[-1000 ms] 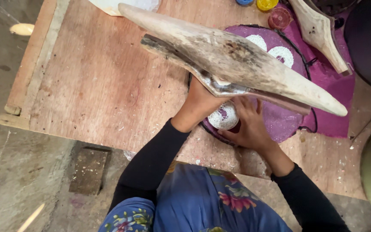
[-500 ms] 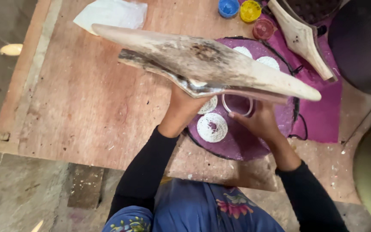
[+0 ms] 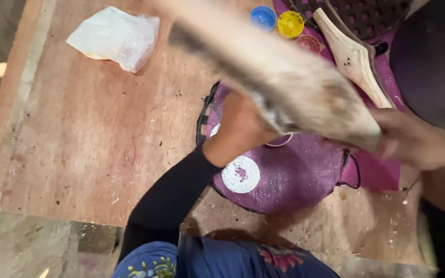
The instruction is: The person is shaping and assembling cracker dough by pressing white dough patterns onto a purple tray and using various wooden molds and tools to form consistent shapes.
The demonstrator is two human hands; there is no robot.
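Two hands are on a long pale slab of rough, weathered wood (image 3: pixel 284 87), blurred, held up over a reddish plywood bench (image 3: pixel 93 149). Left hand (image 3: pixel 243 126) grips it from underneath, right hand (image 3: pixel 413 139) clasps its narrow end. Below sits a round purple woven mat (image 3: pixel 294 175) with a white beaded ring (image 3: pixel 240 175) on it. Crumpled clear plastic bag (image 3: pixel 114 36) top left; small blue (image 3: pixel 262 17) and yellow paint pots (image 3: pixel 290 24) up top.
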